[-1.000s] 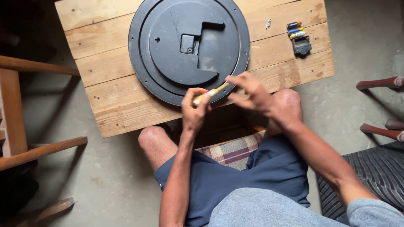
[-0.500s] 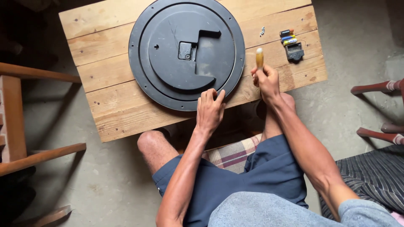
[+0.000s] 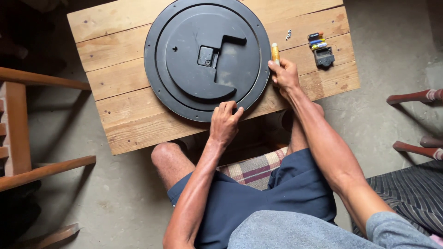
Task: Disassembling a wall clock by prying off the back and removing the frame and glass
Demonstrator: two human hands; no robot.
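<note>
Screwdriver (image 3: 275, 52) tip hidden inside right hand (image 3: 285, 76); left hand (image 3: 224, 123) fingers on black disc (image 3: 207, 57) rim

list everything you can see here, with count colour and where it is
round clock back: 1, black, face down on the table, upper centre
wooden table: 1, light planks, under the clock
screwdriver: 1, yellow handle, upright at the clock's right rim
batteries: about 3, mixed colours, table's right end
small module: 1, dark grey, just below the batteries
small metal piece: 1, silvery, left of the batteries
wooden chairs: parts of 2, brown, left and right edges
checked cushion: 1, between the knees
left hand: fingertips on the clock's lower rim
right hand: gripping the screwdriver
</note>
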